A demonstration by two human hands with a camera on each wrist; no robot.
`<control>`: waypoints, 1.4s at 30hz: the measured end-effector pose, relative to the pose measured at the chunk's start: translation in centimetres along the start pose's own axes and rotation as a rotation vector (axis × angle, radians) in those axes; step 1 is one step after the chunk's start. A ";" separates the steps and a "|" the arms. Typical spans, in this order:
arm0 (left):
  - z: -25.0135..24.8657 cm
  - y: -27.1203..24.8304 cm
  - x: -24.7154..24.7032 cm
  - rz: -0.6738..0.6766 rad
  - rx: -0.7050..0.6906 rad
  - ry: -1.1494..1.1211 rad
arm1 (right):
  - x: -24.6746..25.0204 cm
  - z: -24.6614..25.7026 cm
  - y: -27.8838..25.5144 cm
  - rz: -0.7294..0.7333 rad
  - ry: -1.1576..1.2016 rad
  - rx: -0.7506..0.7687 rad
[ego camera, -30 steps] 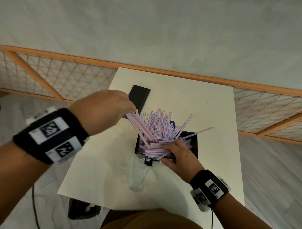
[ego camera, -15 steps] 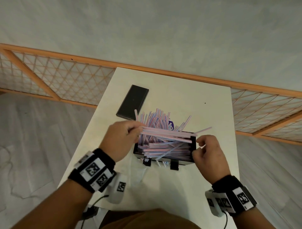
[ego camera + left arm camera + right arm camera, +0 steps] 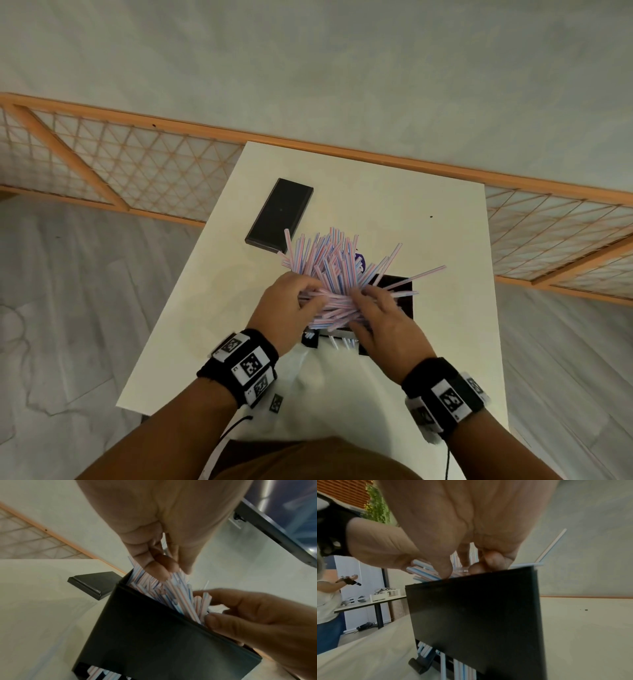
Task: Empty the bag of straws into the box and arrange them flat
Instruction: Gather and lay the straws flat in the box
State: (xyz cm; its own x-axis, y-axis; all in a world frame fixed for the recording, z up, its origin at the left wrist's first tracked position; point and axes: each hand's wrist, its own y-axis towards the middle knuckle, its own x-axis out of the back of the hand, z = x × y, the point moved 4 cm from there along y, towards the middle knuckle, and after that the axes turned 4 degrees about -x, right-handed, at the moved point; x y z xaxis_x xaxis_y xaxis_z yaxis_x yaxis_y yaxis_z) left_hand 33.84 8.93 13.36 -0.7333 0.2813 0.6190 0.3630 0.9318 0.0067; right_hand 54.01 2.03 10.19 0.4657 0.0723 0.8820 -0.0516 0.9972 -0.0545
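A heap of pink-and-blue striped straws (image 3: 334,265) fills the black box (image 3: 400,294) on the white table (image 3: 394,205); many stand fanned upward at the back. My left hand (image 3: 291,306) grips the left ends of a sideways bundle lying on top. Fingers of my right hand (image 3: 380,313) curl over the same bundle from the near right. In the left wrist view the left hand (image 3: 159,563) is curled into the straws (image 3: 180,596) above the box (image 3: 154,635). The right hand (image 3: 462,563) pinches straws (image 3: 423,566) at the box's (image 3: 479,615) rim.
The black lid (image 3: 279,214) lies flat at the table's far left. A crumpled clear bag (image 3: 315,373) lies on the near side, in front of the box. Some straw ends (image 3: 337,342) poke out at the box's bottom. A person (image 3: 325,608) stands in the background.
My right hand has moved left from the box's right end onto the bundle. Both hands now meet over the box's near left part. The bundle lies lower.
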 end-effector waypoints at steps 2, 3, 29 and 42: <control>0.5 0.0 0.5 -0.065 0.038 -0.039 | -0.7 -0.1 0.4 -0.019 -0.018 0.042; 0.9 0.2 0.8 -0.102 0.075 -0.050 | -0.9 -0.2 0.5 -0.029 -0.033 0.058; 1.4 3.8 -2.5 0.112 0.402 0.297 | -1.7 -1.9 0.7 -0.073 0.164 0.152; 1.6 4.5 -1.9 0.196 0.394 0.287 | -1.8 -2.0 0.8 -0.056 0.186 0.167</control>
State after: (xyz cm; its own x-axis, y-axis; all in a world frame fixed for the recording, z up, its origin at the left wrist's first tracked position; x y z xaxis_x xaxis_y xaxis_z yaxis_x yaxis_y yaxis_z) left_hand 35.97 12.97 10.92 -0.4665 0.4359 0.7697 0.1935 0.8993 -0.3921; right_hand 54.89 2.71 7.65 0.6259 0.0348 0.7791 -0.1587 0.9838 0.0836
